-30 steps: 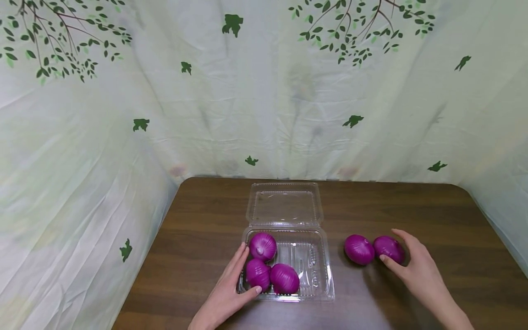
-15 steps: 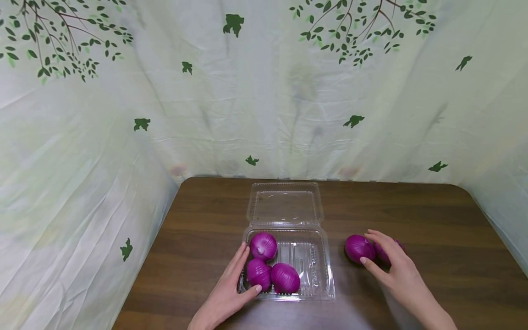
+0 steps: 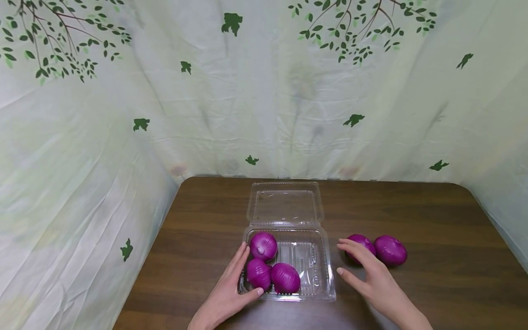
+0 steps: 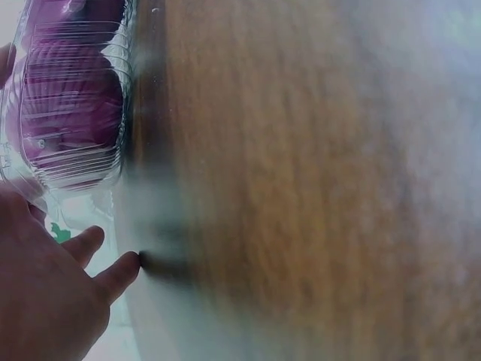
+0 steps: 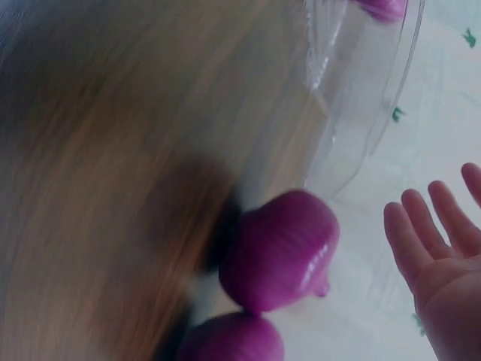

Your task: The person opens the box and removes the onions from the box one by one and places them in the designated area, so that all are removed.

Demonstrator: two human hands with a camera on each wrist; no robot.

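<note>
A clear plastic clamshell container [image 3: 307, 275] lies with its lid [image 3: 284, 201] folded back. Along its left side sit three red onions, a far one [image 3: 264, 246], a near one [image 3: 259, 274] and a third [image 3: 285, 278] to the right. My left hand [image 3: 227, 286] rests against the left side, fingers extended, thumb by the front rim; the left wrist view shows spread fingers [image 4: 119, 275]. To the right, my right hand [image 3: 377, 286] hovers with nothing in its grasp, fingers apart. Behind it are two more red onions, one [image 3: 363, 242] partly hidden, the other [image 3: 390, 250] fully visible.
A brown wooden table [image 3: 433, 220] carries everything. Pale cloth [image 3: 288, 101] printed with leaves and branches hangs behind it and at both sides.
My right hand has moved left, from the outer loose onion past the inner one towards the container, carrying nothing. The onions and my left hand have stayed in place.
</note>
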